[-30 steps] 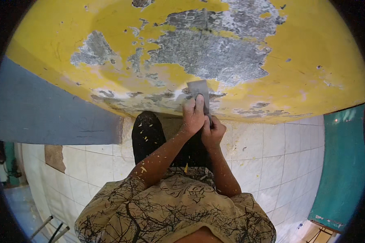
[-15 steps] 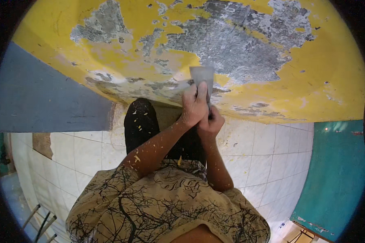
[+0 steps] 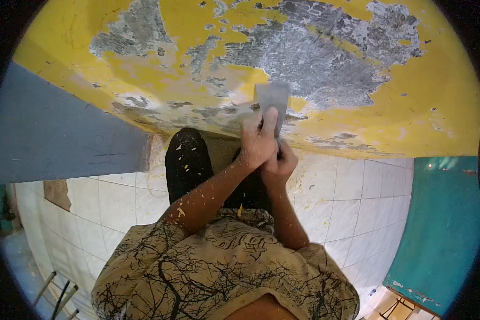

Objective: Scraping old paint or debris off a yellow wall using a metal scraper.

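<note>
White tiled floor (image 3: 352,184), grey panel (image 3: 64,128) at left, teal panel (image 3: 445,224) at right.

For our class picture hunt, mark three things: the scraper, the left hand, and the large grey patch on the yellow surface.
Scraper (image 3: 272,96): head view, on its flat blade.
Left hand (image 3: 259,143): head view, on the back of it.
Large grey patch (image 3: 320,66): head view, around its middle.

Grey is shown by the scraper (image 3: 273,95) in the hands (image 3: 257,145); beyond, the yellow wall (image 3: 234,74) is blotched grey; below, the tan shirt (image 3: 224,266) is patterned with black branches.
</note>
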A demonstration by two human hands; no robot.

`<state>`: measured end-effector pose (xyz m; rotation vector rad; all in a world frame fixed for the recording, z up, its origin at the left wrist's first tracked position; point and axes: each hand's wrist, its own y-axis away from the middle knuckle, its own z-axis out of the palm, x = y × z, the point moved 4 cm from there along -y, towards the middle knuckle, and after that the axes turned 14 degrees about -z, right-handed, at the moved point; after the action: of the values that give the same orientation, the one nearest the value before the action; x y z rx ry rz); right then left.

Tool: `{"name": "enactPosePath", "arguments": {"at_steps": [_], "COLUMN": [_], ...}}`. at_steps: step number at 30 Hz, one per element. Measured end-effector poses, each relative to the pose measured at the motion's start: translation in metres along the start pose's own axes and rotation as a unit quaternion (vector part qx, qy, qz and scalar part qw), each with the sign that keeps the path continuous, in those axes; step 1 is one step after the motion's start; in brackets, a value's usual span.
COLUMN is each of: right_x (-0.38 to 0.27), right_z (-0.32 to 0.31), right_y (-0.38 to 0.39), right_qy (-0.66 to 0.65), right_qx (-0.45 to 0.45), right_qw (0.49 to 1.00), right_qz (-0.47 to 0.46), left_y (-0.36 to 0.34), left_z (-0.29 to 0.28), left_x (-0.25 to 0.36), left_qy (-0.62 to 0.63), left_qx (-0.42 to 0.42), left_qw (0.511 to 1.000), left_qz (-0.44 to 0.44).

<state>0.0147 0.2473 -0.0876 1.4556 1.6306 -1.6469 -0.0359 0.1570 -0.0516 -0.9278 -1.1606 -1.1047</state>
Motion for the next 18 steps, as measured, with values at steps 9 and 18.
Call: {"name": "enactPosePath", "arguments": {"at_steps": [9,18], "right_x": [-0.037,-0.126], "right_z": [-0.055,-0.047], "right_y": [0.004,-0.053], "right_qy": [-0.058,-0.415], "right_qx": [0.117,0.198], "right_qw": [0.991,0.867], "right_qz": [-0.025,-0.193], "left_y": [0.013,0.023], "left_z": [-0.005,0.011], "left_x": [-0.022,0.013], "left_qy": [0.277,0.273], "left_qx": [-0.198,-0.399], "left_qw": [0.913,0.843], "left_qz": [-0.225,-0.236]}}
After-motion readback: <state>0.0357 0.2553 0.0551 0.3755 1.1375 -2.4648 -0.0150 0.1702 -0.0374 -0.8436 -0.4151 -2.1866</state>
